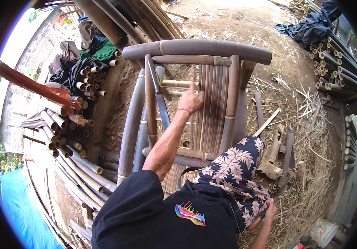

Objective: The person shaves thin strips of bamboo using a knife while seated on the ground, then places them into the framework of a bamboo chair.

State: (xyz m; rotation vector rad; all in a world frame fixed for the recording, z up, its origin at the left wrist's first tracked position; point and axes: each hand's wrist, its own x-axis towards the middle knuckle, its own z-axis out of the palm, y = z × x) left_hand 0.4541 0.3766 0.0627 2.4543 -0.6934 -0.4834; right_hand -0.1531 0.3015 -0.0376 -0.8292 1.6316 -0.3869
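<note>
A bamboo chair [197,49] stands in front of me, its thick rounded top rail at the far side. Narrow brown slats [213,101] fill the right part of its backrest; through the open left part pale crosspieces show. My left hand [191,101] reaches onto the left edge of these slats, index finger stretched toward the top rail and thumb apart. The other fingers are partly hidden. Low at the right, beside my patterned trouser leg [232,166], my right hand [269,211] is closed round the dark handle of a tool that looks like a knife. Its blade is hard to make out.
Stacked bamboo poles [89,178] lie at the left, with cloths [68,62] over some. More bamboo poles [338,68] are piled at the far right. Straw-like shavings [311,166] and wood pieces [276,143] cover the ground right of the chair. A bucket [323,231] stands near the lower right.
</note>
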